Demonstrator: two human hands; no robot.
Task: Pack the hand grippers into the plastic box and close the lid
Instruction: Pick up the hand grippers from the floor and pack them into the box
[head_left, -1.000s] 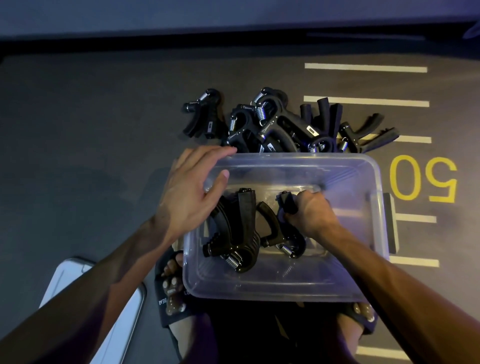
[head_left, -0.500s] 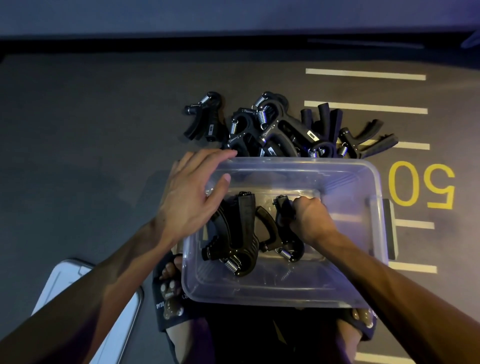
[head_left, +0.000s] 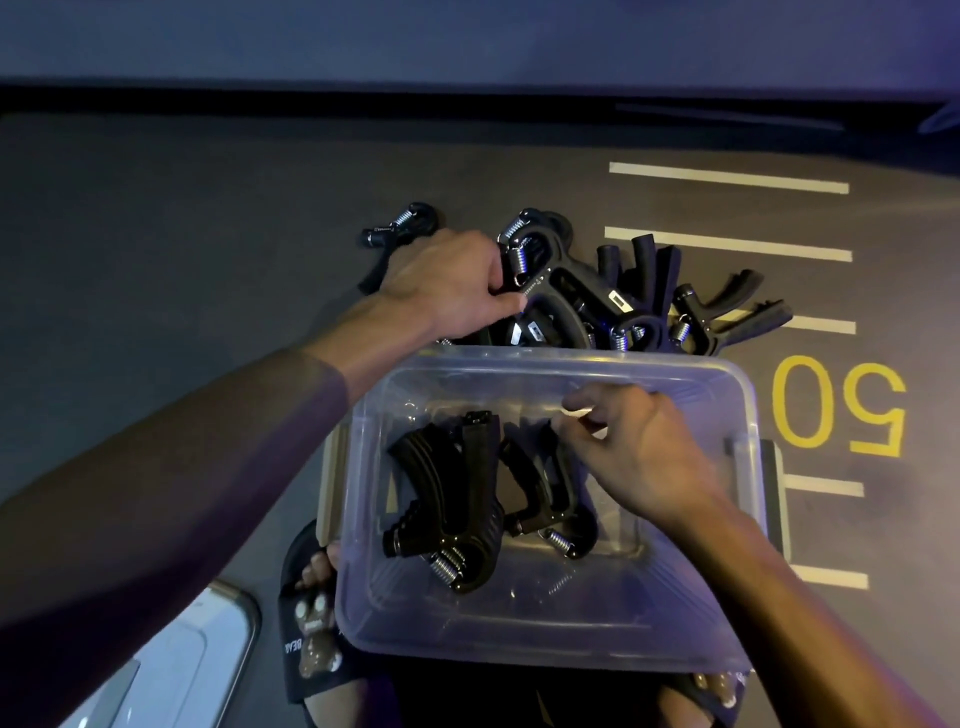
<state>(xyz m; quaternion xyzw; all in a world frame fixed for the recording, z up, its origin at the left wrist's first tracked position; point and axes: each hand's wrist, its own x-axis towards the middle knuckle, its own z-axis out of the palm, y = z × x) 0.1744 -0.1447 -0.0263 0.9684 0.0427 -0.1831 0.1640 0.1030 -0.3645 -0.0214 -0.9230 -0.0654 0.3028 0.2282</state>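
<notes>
1. While the clear plastic box (head_left: 561, 629) sits lid-off on the dark floor (head_left: 156, 260) at the middle of the view, just in front of the person's sandalled feet (head_left: 311, 644), three black hand grippers lie inside it.
2. Two of the packed grippers (head_left: 452, 499) are nested together at the box's 9 o'clock side, springs toward 6 o'clock; a third gripper (head_left: 550, 493) lies just beside them toward 3 o'clock.
3. At 12 o'clock from the box, right against its far wall, a pile of loose grippers (head_left: 597, 296) lies on the floor, with one single gripper (head_left: 395, 234) at the pile's 9 o'clock end.
4. Reaching past the box's far rim, the left hand (head_left: 447, 286) is down on the 9 o'clock end of the pile; its fingers curl round a gripper there, though the one held is mostly hidden under the hand.
5. Above the box interior, toward its 1 o'clock corner, the right hand (head_left: 639, 447) hangs with fingers loosely bent and spread; it holds nothing, its fingertips just above the third gripper's handle.
6. A white lid (head_left: 171, 670) lies flat on the floor at 8 o'clock from the box.
7. Painted white lines and a yellow "50" (head_left: 836, 405) mark the floor at 3 o'clock.
</notes>
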